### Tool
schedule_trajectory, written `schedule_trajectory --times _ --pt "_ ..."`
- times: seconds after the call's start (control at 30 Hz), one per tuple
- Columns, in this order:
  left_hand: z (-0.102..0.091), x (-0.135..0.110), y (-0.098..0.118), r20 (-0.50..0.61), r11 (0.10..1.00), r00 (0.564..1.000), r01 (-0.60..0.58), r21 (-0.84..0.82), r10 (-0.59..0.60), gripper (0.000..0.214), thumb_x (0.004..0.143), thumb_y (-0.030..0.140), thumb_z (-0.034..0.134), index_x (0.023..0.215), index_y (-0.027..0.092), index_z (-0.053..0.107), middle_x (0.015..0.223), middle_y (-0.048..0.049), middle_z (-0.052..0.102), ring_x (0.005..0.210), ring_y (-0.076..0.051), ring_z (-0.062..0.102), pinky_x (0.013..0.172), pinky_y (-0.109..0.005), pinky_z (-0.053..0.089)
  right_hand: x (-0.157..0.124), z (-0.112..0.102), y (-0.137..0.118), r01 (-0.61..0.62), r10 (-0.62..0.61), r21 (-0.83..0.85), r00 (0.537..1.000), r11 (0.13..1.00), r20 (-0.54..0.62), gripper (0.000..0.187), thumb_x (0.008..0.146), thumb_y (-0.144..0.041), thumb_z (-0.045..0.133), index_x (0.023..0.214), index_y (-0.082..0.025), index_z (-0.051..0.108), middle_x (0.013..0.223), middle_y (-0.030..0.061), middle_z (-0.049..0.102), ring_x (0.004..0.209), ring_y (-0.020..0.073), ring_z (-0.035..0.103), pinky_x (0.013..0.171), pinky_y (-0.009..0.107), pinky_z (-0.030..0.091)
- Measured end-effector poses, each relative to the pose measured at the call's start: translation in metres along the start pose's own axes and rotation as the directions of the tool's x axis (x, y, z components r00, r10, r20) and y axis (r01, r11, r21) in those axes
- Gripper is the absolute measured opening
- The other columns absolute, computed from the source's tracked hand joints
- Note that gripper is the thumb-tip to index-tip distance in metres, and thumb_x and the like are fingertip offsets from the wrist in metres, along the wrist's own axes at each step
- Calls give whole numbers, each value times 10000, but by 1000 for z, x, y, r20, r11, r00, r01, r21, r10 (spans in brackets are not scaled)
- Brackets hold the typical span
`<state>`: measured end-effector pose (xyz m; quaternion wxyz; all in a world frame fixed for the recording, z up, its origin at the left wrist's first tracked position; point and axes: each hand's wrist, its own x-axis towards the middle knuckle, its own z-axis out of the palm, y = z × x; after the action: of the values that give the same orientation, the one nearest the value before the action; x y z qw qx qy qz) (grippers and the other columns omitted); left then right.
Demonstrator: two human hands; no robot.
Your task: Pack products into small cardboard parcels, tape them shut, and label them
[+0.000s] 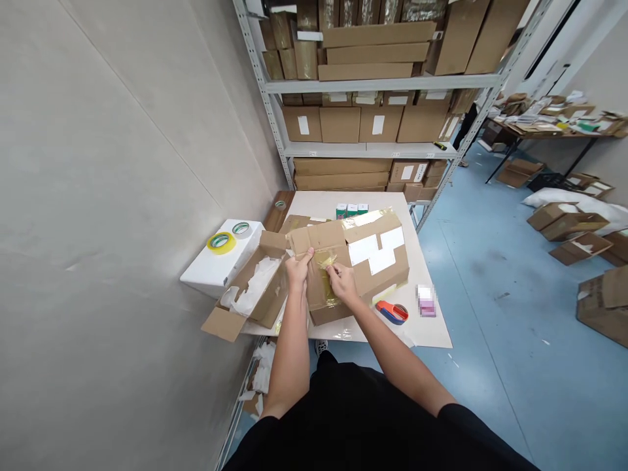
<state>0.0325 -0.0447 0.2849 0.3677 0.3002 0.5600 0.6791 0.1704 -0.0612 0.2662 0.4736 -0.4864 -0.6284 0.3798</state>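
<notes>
A taped cardboard box (366, 261) with white labels lies on the white table (432, 327). My left hand (298, 269) grips the box's near-left flap edge, fingers closed on the cardboard. My right hand (342, 282) pinches a strip of clear yellowish tape (324, 260) on the box's near end. An open cardboard box (255, 288) with white packing paper inside sits just left of my left hand.
A red and blue tape dispenser (392, 312) lies near the table's front edge. Two tape rolls (221, 242) rest on a white block (216, 271) at left. Small green boxes (351, 210) stand at the back. Metal shelves (373, 84) hold cartons behind; loose boxes (569, 229) litter the blue floor.
</notes>
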Motion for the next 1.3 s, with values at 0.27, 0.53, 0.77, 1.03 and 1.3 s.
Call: schedule_trajectory --times 0.27,0.53,0.77,1.03,1.3 --pt "-28 64 28 -266 981 958 -148 -125 110 370 655 403 913 861 126 781 921 -106 807 991 -262 763 963 -413 602 -77 -23 20 -81 80 28 995 996 53 485 997 -519 465 601 -239 485 500 -33 504 522 147 498 571 255 375" --pt "-19 87 27 -255 971 955 -193 -139 153 408 580 430 944 837 160 778 914 -83 808 998 -254 765 962 -404 604 -108 -54 21 69 -59 -59 986 996 158 552 1030 -550 450 573 -252 534 568 3 569 525 160 535 593 287 427" --pt "-33 133 80 -256 921 910 -368 -132 327 423 640 479 926 803 129 754 824 -61 791 938 -228 771 911 -364 620 -173 -91 66 16 4 -104 981 994 194 550 1034 -557 449 573 -270 538 558 18 573 534 189 559 573 318 433" --pt "-23 128 99 -193 900 903 -413 -140 384 465 669 490 930 891 117 765 923 -84 809 1011 -231 765 930 -332 612 -144 -45 94 55 59 -277 920 959 387 445 1015 -476 443 644 -238 502 577 -25 524 548 150 483 581 261 336" --pt "-52 115 68 -162 913 915 -390 -117 370 572 677 555 920 1022 127 763 1078 -97 792 1170 -255 713 1047 -377 566 -90 88 112 239 346 -647 685 724 641 241 988 -332 536 923 -175 707 929 109 759 833 209 673 718 266 408"
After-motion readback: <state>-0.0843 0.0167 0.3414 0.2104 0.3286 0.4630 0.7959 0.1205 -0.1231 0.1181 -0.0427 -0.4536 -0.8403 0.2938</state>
